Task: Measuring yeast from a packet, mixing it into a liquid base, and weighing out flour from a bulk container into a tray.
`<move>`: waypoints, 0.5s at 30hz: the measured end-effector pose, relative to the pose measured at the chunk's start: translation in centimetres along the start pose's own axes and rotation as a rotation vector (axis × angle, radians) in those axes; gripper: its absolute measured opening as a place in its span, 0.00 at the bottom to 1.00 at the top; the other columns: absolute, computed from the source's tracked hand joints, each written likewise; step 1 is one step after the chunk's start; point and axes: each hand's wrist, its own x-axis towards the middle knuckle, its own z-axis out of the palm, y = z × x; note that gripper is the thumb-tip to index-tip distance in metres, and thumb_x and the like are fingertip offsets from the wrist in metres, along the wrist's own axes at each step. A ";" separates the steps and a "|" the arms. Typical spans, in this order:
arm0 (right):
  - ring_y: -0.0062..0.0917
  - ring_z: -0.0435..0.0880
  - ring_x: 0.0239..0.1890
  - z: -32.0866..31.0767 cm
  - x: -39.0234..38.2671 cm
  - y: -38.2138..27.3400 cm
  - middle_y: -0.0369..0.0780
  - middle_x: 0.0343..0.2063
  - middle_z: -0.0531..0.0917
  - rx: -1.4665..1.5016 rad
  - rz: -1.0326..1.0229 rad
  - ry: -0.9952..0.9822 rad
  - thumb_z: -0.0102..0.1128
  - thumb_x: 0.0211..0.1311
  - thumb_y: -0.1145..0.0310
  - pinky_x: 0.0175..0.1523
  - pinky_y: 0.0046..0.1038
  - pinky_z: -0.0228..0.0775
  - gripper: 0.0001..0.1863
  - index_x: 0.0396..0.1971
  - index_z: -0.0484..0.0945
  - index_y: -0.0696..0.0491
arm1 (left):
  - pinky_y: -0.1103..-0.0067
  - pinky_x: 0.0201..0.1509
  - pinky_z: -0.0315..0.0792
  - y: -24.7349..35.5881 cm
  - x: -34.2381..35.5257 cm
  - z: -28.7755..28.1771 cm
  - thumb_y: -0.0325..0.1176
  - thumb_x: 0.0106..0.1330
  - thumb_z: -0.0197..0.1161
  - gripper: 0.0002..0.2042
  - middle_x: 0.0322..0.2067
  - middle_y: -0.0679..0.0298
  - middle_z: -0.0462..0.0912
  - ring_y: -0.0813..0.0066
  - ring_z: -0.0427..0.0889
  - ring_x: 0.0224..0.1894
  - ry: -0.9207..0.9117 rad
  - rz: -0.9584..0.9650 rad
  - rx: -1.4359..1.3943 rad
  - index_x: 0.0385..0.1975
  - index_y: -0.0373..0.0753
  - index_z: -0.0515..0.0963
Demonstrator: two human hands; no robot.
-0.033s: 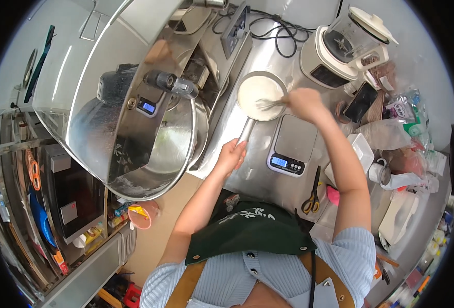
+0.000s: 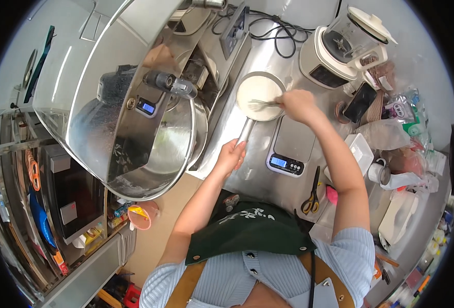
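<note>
A metal saucepan [image 2: 244, 114] of creamy white liquid [image 2: 255, 91] rests on the steel counter. Its long handle points toward me, and my left hand [image 2: 230, 156] is closed around the end of it. My right hand [image 2: 300, 106] grips a wire whisk [image 2: 260, 104], whose wires dip into the liquid at the pan's near side; the whisk's handle is mostly hidden in my fingers. Just right of the pan lies a kitchen scale [image 2: 290, 149] with a lit blue display and nothing on its plate.
A large mixer bowl [image 2: 183, 161] with a clear guard stands at left. A blender [image 2: 335, 54] is at the far right, near black cables [image 2: 276, 31]. Scissors [image 2: 311, 200], a phone [image 2: 360, 102], a white tray [image 2: 359, 153] and plastic bags [image 2: 386, 134] lie along the right.
My right hand has shifted slightly left with the whisk, whose wires sit further left in the liquid. My left hand stays on the pan handle.
</note>
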 end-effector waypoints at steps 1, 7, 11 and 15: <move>0.36 0.79 0.32 1.0 0.6 0.0 0.42 0.27 0.79 0.085 0.010 0.103 0.48 0.49 0.70 0.33 0.35 0.69 0.09 0.28 0.79 0.47 | 0.86 0.07 0.49 0.0 0.1 0.1 0.36 0.63 0.48 0.09 0.15 0.69 0.66 0.86 0.56 0.06 -0.005 0.011 -0.013 0.29 0.36 0.67; 0.36 0.79 0.32 0.1 -0.2 0.7 0.44 0.25 0.79 -0.005 0.075 0.093 0.50 0.46 0.71 0.33 0.35 0.69 0.08 0.25 0.78 0.52 | 0.88 0.08 0.49 -0.2 -0.1 -0.1 0.34 0.63 0.47 0.08 0.16 0.70 0.67 0.87 0.57 0.08 -0.003 0.006 0.002 0.34 0.36 0.68; 0.35 0.79 0.32 0.6 1.2 0.8 0.43 0.26 0.79 0.042 0.065 0.151 0.51 0.44 0.71 0.33 0.35 0.69 0.07 0.24 0.78 0.51 | 0.88 0.08 0.49 0.0 0.3 0.2 0.34 0.63 0.47 0.08 0.15 0.70 0.67 0.87 0.57 0.08 -0.011 0.010 0.021 0.33 0.36 0.68; 0.34 0.79 0.32 -0.4 0.1 0.5 0.42 0.25 0.79 -0.029 0.055 0.070 0.51 0.44 0.73 0.33 0.35 0.70 0.07 0.24 0.79 0.51 | 0.89 0.08 0.50 0.3 -0.2 0.1 0.34 0.63 0.47 0.08 0.15 0.70 0.67 0.87 0.56 0.08 0.013 0.008 0.033 0.33 0.36 0.68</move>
